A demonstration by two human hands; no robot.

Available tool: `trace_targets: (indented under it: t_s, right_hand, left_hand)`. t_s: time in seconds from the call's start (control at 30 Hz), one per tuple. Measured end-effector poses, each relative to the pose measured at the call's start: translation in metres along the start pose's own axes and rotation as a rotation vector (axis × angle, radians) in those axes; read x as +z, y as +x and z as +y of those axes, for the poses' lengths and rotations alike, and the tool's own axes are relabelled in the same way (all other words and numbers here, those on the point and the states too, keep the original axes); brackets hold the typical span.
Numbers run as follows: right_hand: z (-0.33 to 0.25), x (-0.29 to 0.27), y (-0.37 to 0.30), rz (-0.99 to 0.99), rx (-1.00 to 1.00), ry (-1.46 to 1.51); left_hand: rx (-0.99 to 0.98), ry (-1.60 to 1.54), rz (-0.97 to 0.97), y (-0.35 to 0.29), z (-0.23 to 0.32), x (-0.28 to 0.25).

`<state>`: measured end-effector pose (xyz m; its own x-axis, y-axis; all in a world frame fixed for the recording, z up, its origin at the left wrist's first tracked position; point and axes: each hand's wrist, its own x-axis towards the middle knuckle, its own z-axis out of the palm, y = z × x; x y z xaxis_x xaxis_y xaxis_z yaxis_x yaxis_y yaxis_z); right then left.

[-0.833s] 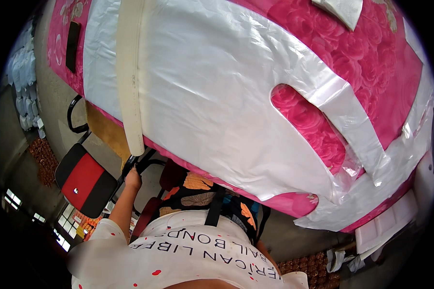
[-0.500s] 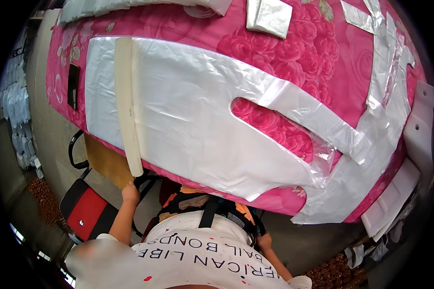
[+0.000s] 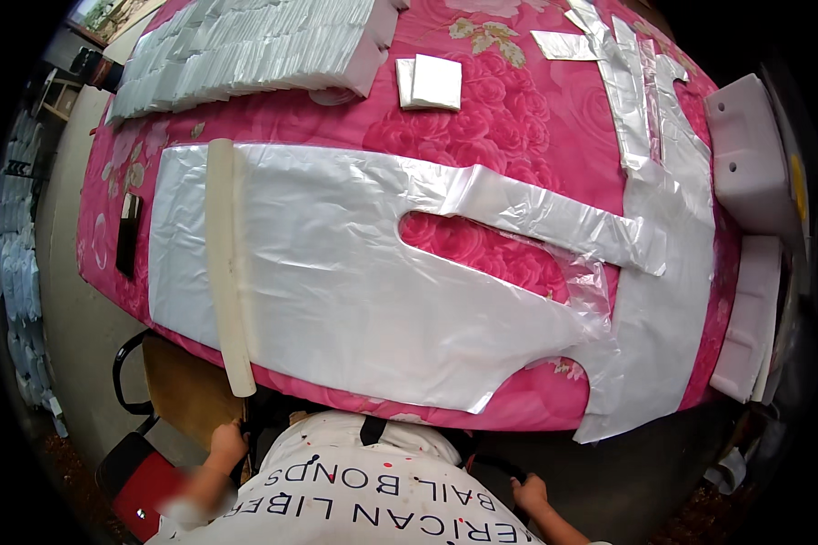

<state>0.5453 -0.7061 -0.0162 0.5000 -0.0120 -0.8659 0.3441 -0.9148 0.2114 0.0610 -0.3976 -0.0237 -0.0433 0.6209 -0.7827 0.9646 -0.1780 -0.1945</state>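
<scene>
Spread flat across the pink rose-print tablecloth point(image 3: 536, 118): one large translucent plastic vest-cut bag point(image 3: 336, 272), pinned near its left end by one cream foam bar point(image 3: 225, 272), seemingly to keep the film from sliding. Down below the table edge: left hand point(image 3: 227, 445) by the wooden chair seat point(image 3: 186, 391), right hand point(image 3: 529, 493) beside the lap, finger positions impossible to tell. Farther off: one row of folded bags point(image 3: 245, 45), two small folded squares point(image 3: 432, 82), two white foam blocks point(image 3: 750, 154).

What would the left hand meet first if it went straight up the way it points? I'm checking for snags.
Probably the lower end of the cream foam roll overhanging the pink floral table edge, just above the left hand; depth is unclear.
</scene>
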Motion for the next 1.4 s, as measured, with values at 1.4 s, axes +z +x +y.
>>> trace_targets:
  t_s: [1.4]
  right_hand:
    - [0.014,-0.026,0.035,0.001,-0.347,0.038]
  left_hand:
    - [1.272,-0.202,1.002,-0.026,0.155,-0.103]
